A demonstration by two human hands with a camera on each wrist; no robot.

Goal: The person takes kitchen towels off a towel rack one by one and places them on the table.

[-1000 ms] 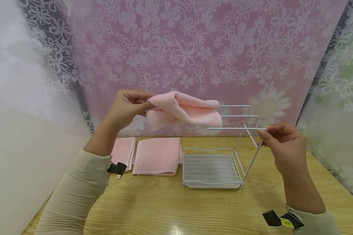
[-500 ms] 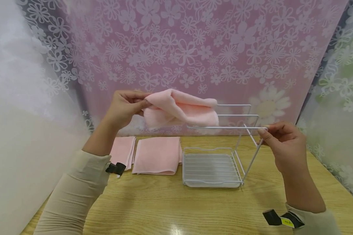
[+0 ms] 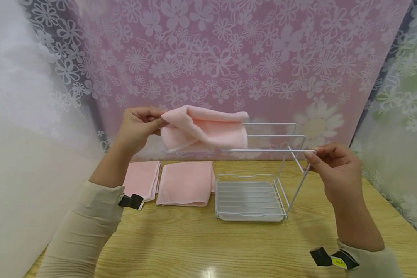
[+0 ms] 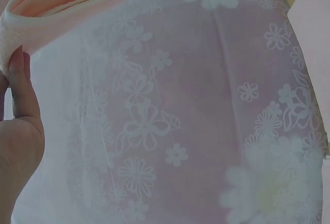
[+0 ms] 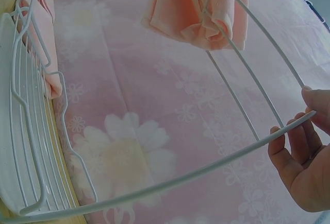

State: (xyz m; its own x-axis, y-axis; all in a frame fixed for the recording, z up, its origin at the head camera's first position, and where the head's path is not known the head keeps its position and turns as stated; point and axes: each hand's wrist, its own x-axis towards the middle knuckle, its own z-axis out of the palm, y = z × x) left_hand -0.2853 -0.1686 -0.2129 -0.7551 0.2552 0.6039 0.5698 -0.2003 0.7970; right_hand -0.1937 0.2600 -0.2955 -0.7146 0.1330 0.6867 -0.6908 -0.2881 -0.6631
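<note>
My left hand (image 3: 133,129) pinches the left corner of a folded pink towel (image 3: 208,129) between thumb and fingers. The towel, rumpled with a raised fold, lies over the left part of the top bars of a white wire rack (image 3: 274,150). In the left wrist view, thumb and fingers of the left hand (image 4: 20,141) grip the towel's edge (image 4: 56,31). At the rack's upper right corner, my right hand (image 3: 340,170) pinches the frame. The right wrist view shows fingers of the right hand (image 5: 304,167) around the bar, and the towel (image 5: 191,13) reaching over the rods.
The rack's base holds a pale tray (image 3: 250,200) under a wire grid, standing on the wooden table (image 3: 180,247). Left of it lie a folded pink towel (image 3: 185,183) and a pink stack (image 3: 142,179). A flowered curtain (image 3: 208,58) hangs behind.
My left hand has drawn the towel leftward along the top bars, baring more of their right part. The right hand and the rack have stayed put.
</note>
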